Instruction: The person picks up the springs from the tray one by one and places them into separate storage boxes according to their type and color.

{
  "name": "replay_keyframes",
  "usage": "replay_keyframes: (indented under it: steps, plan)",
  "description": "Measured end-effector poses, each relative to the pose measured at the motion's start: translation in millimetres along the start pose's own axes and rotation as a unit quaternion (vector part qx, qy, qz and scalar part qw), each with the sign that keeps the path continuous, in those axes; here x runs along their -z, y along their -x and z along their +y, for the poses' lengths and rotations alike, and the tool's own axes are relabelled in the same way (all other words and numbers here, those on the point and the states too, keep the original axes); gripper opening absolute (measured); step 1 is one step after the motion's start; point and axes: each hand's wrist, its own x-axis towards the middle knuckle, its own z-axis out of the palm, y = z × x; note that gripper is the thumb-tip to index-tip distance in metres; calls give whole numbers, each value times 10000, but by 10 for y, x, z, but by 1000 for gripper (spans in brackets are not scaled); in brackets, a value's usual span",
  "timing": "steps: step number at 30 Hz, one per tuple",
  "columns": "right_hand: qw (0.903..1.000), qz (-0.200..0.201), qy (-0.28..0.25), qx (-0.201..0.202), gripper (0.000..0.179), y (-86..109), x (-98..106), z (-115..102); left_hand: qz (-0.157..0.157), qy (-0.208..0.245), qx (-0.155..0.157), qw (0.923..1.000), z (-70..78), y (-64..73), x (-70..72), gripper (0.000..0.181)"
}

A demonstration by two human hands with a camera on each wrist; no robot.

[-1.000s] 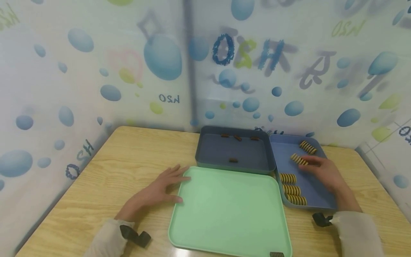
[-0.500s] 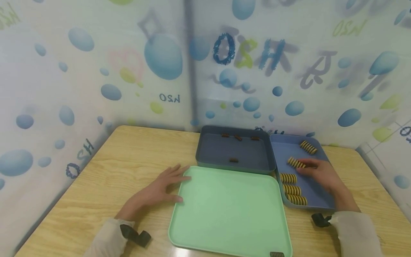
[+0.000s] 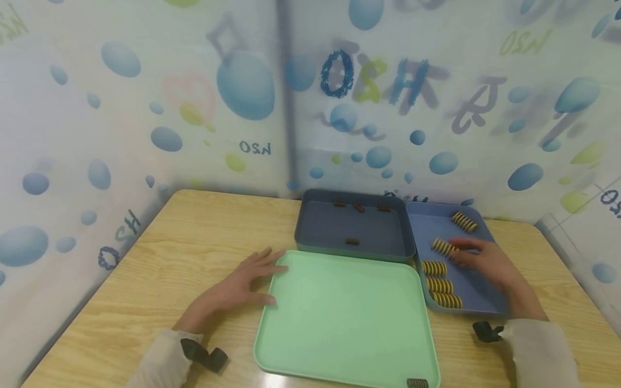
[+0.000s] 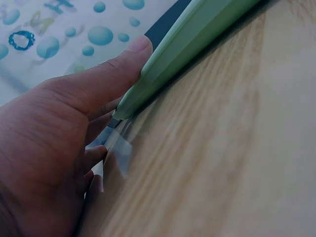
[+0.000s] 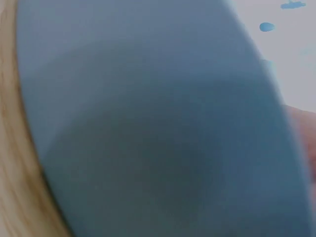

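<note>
In the head view, my right hand (image 3: 490,264) pinches a yellow-and-black coil spring (image 3: 442,247) between thumb and fingers, inside the blue tray (image 3: 477,291). Three similar springs (image 3: 435,268) lie in a row along that tray's left side, and another spring (image 3: 464,221) lies near its back. My left hand (image 3: 245,283) rests at the left rim of the light green tray (image 3: 349,318), fingers spread. Up close in the left wrist view, the thumb (image 4: 118,74) lies along the green rim. The blue tray's wall (image 5: 148,123) hides most of the right hand in the right wrist view.
Behind the green tray stands a dark grey-blue tray (image 3: 325,229) holding several small reddish-brown springs (image 3: 352,241). A small dark grey spring (image 3: 417,383) lies at the green tray's front right corner. All the trays are on a wooden table (image 3: 208,231) against a patterned curtain (image 3: 194,81).
My right hand has shifted the pinched spring slightly left and toward the front of the blue tray, nearer the row of three. My left hand has stayed at the green rim.
</note>
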Motion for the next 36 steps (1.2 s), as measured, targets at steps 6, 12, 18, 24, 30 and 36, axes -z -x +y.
replay_keyframes:
  steps: [6,12,18,24,30,36]
  plan:
    - [9990,336,179,218,53,133,93,-183,-41,48,28,10000,7,0,14,67]
    - [9963,512,342,607,47,263,86,-421,-55,126,108,9998,6,15,23,66]
    - [9939,416,-137,1017,37,373,-67,-635,-46,109,100,9999,4,13,20,66]
    - [9898,-20,-712,1236,35,468,-216,-830,-6,48,12,10000,-22,-1,5,66]
    - [9840,-595,-1026,1331,32,590,-364,-966,6,19,-33,10000,-24,-8,-2,65]
    - [9703,-1597,-1094,1451,30,753,-539,-984,-58,66,82,9999,-12,-6,2,67]
